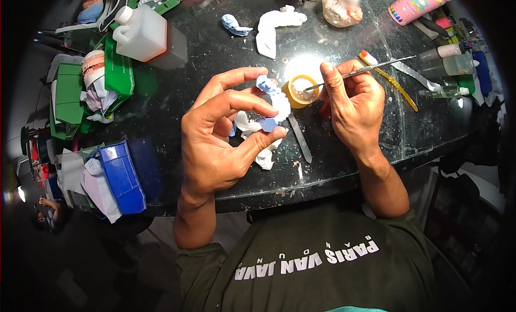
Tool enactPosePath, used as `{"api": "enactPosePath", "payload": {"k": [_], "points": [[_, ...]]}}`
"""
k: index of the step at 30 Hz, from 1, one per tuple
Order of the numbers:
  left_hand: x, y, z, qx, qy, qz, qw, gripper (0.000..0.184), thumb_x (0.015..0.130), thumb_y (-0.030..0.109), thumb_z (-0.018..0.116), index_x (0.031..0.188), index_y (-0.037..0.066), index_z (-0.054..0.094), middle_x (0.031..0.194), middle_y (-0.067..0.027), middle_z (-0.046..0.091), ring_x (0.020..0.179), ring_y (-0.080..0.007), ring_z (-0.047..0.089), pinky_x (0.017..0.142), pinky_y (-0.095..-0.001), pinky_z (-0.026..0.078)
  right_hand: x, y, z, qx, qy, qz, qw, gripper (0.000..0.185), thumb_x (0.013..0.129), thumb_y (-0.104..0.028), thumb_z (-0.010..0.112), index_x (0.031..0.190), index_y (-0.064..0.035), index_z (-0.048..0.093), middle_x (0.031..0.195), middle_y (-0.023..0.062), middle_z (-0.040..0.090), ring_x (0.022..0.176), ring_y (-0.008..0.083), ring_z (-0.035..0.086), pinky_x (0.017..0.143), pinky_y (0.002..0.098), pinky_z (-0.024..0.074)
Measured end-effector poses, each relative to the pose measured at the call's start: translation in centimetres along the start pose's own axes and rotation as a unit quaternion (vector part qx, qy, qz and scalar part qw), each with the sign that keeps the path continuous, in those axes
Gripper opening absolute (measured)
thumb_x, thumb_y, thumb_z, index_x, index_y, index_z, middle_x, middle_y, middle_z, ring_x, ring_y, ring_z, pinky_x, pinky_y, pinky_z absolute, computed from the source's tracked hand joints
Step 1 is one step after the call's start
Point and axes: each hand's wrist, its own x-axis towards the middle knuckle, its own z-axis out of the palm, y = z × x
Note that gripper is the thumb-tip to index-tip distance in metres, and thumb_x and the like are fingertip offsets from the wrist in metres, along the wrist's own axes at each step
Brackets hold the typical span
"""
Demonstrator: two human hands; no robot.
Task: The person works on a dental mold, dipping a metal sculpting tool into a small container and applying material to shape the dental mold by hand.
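Between the fingertips and thumb of my left hand (217, 134) is a small dental model (280, 106), white along the teeth with blue parts at its ends. My right hand (355, 102) grips a thin metal dental instrument (373, 68) like a pen. Its tip reaches into a small yellow cup (294, 101) holding white material, just right of the model. A flat metal knife handle (301, 140) lies on the table below the cup. White scraps (264, 160) lie under and beside my left hand.
On the dark table (215, 59) stand a white plastic jug (142, 33), green bins (121, 67) and a blue bin (122, 175) at left. White plaster pieces (269, 32) and a blue piece (235, 25) lie behind. A yellow toothbrush (398, 89) and pink bottle (419, 5) are at right.
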Motion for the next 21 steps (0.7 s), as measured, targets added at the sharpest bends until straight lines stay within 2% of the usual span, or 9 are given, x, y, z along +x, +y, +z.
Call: {"api": "enactPosePath", "payload": {"k": [1, 4, 7, 10, 12, 16, 19, 21], "points": [[0.0, 0.04, -0.07, 0.002, 0.0, -0.003, 1.0, 0.032, 0.074, -0.011, 0.091, 0.1, 0.001, 0.076, 0.14, -0.0196, 0.059, 0.113, -0.018, 0.068, 0.096, -0.0321, 0.059, 0.01, -0.02, -0.03, 0.008, 0.0, 0.003, 1.0, 0.026, 0.103, -0.02, 0.077, 0.087, -0.0015, 0.067, 0.069, 0.0008, 0.069, 0.062, 0.0036, 0.062, 0.055, 0.0217, 0.0467], [0.06, -0.11, -0.74, 0.047, -0.049, 0.017, 0.998, 0.037, 0.079, -0.013, 0.086, 0.11, -0.001, 0.068, 0.145, -0.0238, 0.056, 0.132, -0.0368, 0.065, 0.111, -0.0453, 0.055, 0.02, -0.08, -0.14, 0.033, 0.0, 0.008, 0.999, 0.025, 0.103, -0.02, 0.076, 0.088, -0.0021, 0.067, 0.07, 0.0006, 0.069, 0.062, 0.0036, 0.062, 0.054, 0.0215, 0.0457], [0.04, 0.22, -0.19, -0.009, -0.024, -0.025, 0.999, 0.05, 0.079, -0.014, 0.085, 0.122, -0.003, 0.062, 0.145, -0.0242, 0.056, 0.132, -0.0356, 0.065, 0.113, -0.0441, 0.055, 0.01, -0.1, -0.22, 0.065, -0.001, 0.004, 0.998, 0.025, 0.104, -0.021, 0.075, 0.088, -0.0036, 0.066, 0.069, 0.0004, 0.068, 0.059, 0.0029, 0.059, 0.051, 0.0214, 0.0435], [0.07, 0.5, -0.09, -0.008, -0.02, -0.028, 0.999, 0.061, 0.079, -0.015, 0.085, 0.132, -0.004, 0.055, 0.146, -0.0245, 0.056, 0.133, -0.0339, 0.065, 0.113, -0.0428, 0.054, -0.06, -0.27, -0.42, 0.114, -0.003, -0.005, 0.993, 0.027, 0.107, -0.023, 0.072, 0.087, -0.0053, 0.064, 0.068, 0.0003, 0.066, 0.055, 0.0024, 0.056, 0.047, 0.0215, 0.0412], [0.09, 0.65, -0.08, -0.008, -0.018, -0.032, 0.999, 0.063, 0.078, -0.016, 0.084, 0.133, -0.005, 0.055, 0.146, -0.0246, 0.057, 0.132, -0.0318, 0.065, 0.112, -0.0416, 0.054, -0.16, -0.64, -0.4, 0.148, 0.001, -0.009, 0.989, 0.029, 0.108, -0.025, 0.07, 0.087, -0.0061, 0.064, 0.067, 0.0001, 0.065, 0.053, 0.0024, 0.054, 0.046, 0.0217, 0.04], [0.21, 0.36, -0.4, 0.075, -0.028, 0.003, 0.997, 0.065, 0.077, -0.016, 0.084, 0.134, -0.005, 0.056, 0.145, -0.0245, 0.058, 0.129, -0.0275, 0.066, 0.111, -0.0387, 0.054, 0.08, -0.58, -0.48, 0.1, 0.012, 0.012, 0.995, 0.032, 0.109, -0.026, 0.068, 0.085, -0.0062, 0.064, 0.064, -0.0022, 0.063, 0.053, 0.0028, 0.053, 0.047, 0.0221, 0.039], [0.23, 0.23, -0.51, 0.085, -0.032, 0.004, 0.996, 0.064, 0.077, -0.017, 0.083, 0.133, -0.005, 0.057, 0.145, -0.0238, 0.058, 0.127, -0.0249, 0.066, 0.109, -0.0369, 0.054, 0.09, 0.2, -0.3, -0.005, 0.01, -0.016, 1.0, 0.035, 0.108, -0.025, 0.07, 0.08, -0.005, 0.063, 0.062, -0.004, 0.059, 0.055, 0.0016, 0.05, 0.048, 0.0237, 0.0368], [0.2, 0.29, -0.48, 0.088, -0.036, 0.0, 0.995, 0.063, 0.076, -0.017, 0.083, 0.132, -0.004, 0.058, 0.145, -0.0232, 0.058, 0.127, -0.0242, 0.066, 0.109, -0.0365, 0.054, 0.06, 0.03, -0.09, -0.018, 0.02, -0.012, 1.0, 0.037, 0.107, -0.023, 0.072, 0.077, -0.0039, 0.062, 0.061, -0.0047, 0.056, 0.057, 0.0013, 0.048, 0.05, 0.0253, 0.0356]]}}
